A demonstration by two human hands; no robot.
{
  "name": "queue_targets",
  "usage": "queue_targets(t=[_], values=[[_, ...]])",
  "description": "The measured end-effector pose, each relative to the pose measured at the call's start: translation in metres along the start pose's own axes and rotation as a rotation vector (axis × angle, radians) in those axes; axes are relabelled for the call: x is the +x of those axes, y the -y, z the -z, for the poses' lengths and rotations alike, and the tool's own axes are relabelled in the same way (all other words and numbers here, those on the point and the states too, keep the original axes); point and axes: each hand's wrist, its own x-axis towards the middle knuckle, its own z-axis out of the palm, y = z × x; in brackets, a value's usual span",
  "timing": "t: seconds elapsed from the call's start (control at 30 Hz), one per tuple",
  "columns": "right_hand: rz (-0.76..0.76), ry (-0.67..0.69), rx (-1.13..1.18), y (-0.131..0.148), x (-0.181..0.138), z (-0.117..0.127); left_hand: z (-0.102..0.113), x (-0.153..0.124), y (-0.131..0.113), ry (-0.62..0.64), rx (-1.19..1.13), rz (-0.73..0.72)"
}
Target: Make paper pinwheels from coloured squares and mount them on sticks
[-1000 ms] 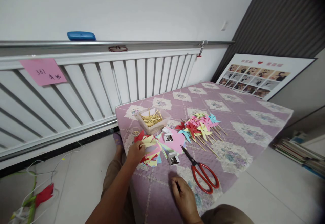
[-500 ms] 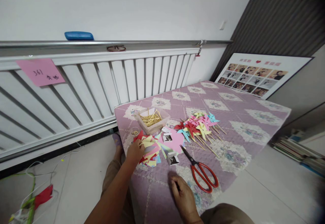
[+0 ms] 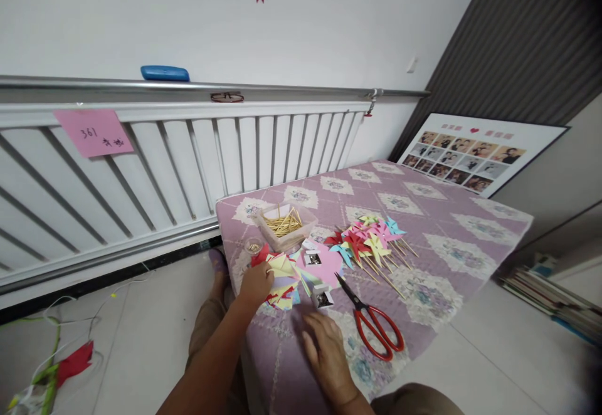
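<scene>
My left hand [image 3: 258, 284] is at the left side of a pile of cut coloured paper, its fingertips pinched on a pale yellow paper piece [image 3: 282, 266]. My right hand [image 3: 325, 347] hovers low over the bed's near edge, fingers loosely stretched and nothing in them. Beside it lie scissors [image 3: 360, 305] with red handles, blades pointing away. Two small white boxes of dark metal bits, one nearer box [image 3: 322, 297] and one farther box [image 3: 312, 258], stand right of the pile. Finished paper pinwheels [image 3: 360, 242] on sticks lie heaped farther right.
A clear plastic box [image 3: 308, 220] of thin wooden sticks [image 3: 285, 224] stands behind the pile, next to a small round cup [image 3: 253, 246]. A quilted purple cover [image 3: 399, 202] spreads beneath everything. A white radiator [image 3: 263, 145] runs along the wall. A photo board [image 3: 517, 158] leans at the back right.
My right hand has uncurled from a loose fist and moved slightly left, towards the pile. My left hand stays at the yellow paper. The whole view has shifted a little.
</scene>
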Motion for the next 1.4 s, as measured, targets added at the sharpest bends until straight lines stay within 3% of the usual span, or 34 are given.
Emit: queue_targets(t=[0.17,0.3,0.5,0.8,0.93,1.03,1.17,1.23,1.3,1.4], values=[[0.042,0.143,-0.067,0.041,0.054,-0.004,-0.002,0.0,0.003,-0.003,-0.017,-0.013],[-0.01,0.251,-0.118,0.052,0.078,-0.014,-0.002,-0.002,0.004,-0.014,-0.058,-0.04],[-0.049,0.359,-0.153,0.048,0.076,-0.028,0.002,-0.004,0.008,-0.06,-0.164,-0.035],[-0.044,0.363,-0.144,0.05,0.074,-0.026,0.024,-0.01,0.01,-0.245,-0.358,0.016],[-0.062,0.287,-0.074,0.053,0.075,-0.016,0.04,-0.024,0.005,-0.339,-0.446,0.056],[-0.164,0.173,0.22,0.053,0.069,-0.007,0.044,-0.038,0.002,-0.471,-0.503,-0.045],[-0.642,0.18,0.979,0.054,0.058,0.012,0.037,-0.064,-0.001,-0.678,-0.398,-0.448],[-0.878,0.22,1.372,0.056,0.055,0.024,0.031,-0.077,-0.005,-0.686,-0.304,-0.613],[-1.01,0.214,1.631,0.058,0.052,0.036,0.025,-0.09,-0.01,-0.645,-0.215,-0.721],[-1.118,0.167,1.711,0.059,0.05,0.048,0.019,-0.102,-0.017,-0.577,-0.133,-0.807]])
